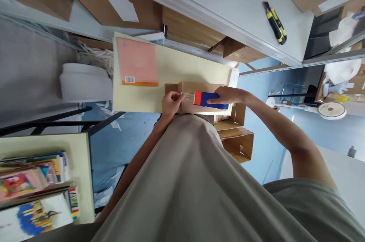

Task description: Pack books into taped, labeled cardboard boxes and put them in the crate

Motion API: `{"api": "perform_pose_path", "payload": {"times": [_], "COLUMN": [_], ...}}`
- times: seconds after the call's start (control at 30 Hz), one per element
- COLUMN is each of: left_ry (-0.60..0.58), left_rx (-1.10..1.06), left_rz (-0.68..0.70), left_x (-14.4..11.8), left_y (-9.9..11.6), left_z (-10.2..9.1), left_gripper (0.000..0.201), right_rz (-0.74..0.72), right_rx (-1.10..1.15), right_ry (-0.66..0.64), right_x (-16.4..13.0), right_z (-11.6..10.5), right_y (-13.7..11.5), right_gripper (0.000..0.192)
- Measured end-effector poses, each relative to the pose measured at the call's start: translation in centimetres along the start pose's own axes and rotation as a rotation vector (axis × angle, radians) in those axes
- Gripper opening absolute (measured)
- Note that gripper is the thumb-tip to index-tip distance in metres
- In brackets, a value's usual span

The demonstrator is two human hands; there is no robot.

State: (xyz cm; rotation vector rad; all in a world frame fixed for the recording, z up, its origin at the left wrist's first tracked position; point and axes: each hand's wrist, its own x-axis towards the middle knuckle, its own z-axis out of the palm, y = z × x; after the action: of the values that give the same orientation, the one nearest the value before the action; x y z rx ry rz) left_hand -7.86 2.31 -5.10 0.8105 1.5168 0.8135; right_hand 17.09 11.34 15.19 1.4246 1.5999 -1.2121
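Observation:
A brown cardboard piece (205, 87) with folded edges lies on the pale yellow tabletop (137, 99), close against my body. My left hand (170, 103) is closed at its left part, thumb and fingertips pinching near an upright fold of the cardboard. Over the cardboard, my right hand (224, 95) grips a blue block-shaped thing with a red end (207, 99), and its red end points toward my left hand. Farther left on the table rests a flat pink book (138, 61) with an orange bottom edge and a barcode label.
A yellow-and-black utility knife (275, 23) lies on the white shelf (222, 2) beyond the table. Cardboard boxes (191, 25) stand under it. Open cartons (238, 145) are at right below the table. Stacked books (34, 173) occupy another table at lower left.

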Motion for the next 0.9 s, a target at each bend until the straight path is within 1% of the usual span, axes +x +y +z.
{"api": "perform_pose_path", "payload": {"times": [0.07, 0.13, 0.2, 0.27, 0.33, 0.37, 0.43, 0.5, 0.6, 0.73, 0.9], "left_ry": [0.032, 0.061, 0.079, 0.097, 0.117, 0.13, 0.157, 0.188, 0.231, 0.276, 0.355], "left_rx": [0.016, 0.022, 0.031, 0.045, 0.061, 0.072, 0.107, 0.15, 0.209, 0.268, 0.307], "left_rz": [0.007, 0.009, -0.006, -0.021, -0.025, -0.026, -0.033, -0.043, -0.045, -0.052, -0.079], "left_x": [-0.2, -0.3, -0.2, -0.1, 0.0, 0.0, 0.1, 0.1, 0.1, -0.2, -0.6], "left_y": [0.0, 0.0, 0.1, 0.2, 0.4, 0.6, 0.9, 1.1, 1.2, 1.5, 2.1], "left_z": [-0.2, -0.2, 0.0, 0.3, 0.7, 0.9, 1.3, 1.5, 1.5, 1.6, 2.3], "left_gripper": [0.035, 0.037, 0.039, 0.039, 0.038, 0.037, 0.037, 0.037, 0.037, 0.037, 0.037], "right_rz": [-0.006, -0.01, -0.007, 0.019, 0.05, 0.058, 0.059, 0.057, 0.048, -0.036, -0.089], "right_rx": [0.036, 0.07, 0.098, 0.119, 0.128, 0.126, 0.114, 0.108, 0.141, 0.165, 0.136], "right_ry": [-0.01, -0.04, -0.086, -0.098, -0.09, -0.087, -0.084, -0.076, -0.056, -0.068, -0.066], "right_x": [-1.3, -3.5, -6.1, -8.3, -9.5, -9.7, -9.1, -7.7, -5.2, -2.3, 0.2], "right_z": [-0.6, -1.4, -2.4, -3.1, -3.5, -3.4, -3.1, -2.5, -1.5, -0.2, 0.7], "right_y": [2.0, 5.0, 8.8, 13.0, 17.0, 18.7, 21.4, 23.0, 24.1, 25.5, 27.3], "right_gripper": [0.067, 0.07, 0.074, 0.077, 0.078, 0.078, 0.077, 0.076, 0.074, 0.067, 0.064]}}
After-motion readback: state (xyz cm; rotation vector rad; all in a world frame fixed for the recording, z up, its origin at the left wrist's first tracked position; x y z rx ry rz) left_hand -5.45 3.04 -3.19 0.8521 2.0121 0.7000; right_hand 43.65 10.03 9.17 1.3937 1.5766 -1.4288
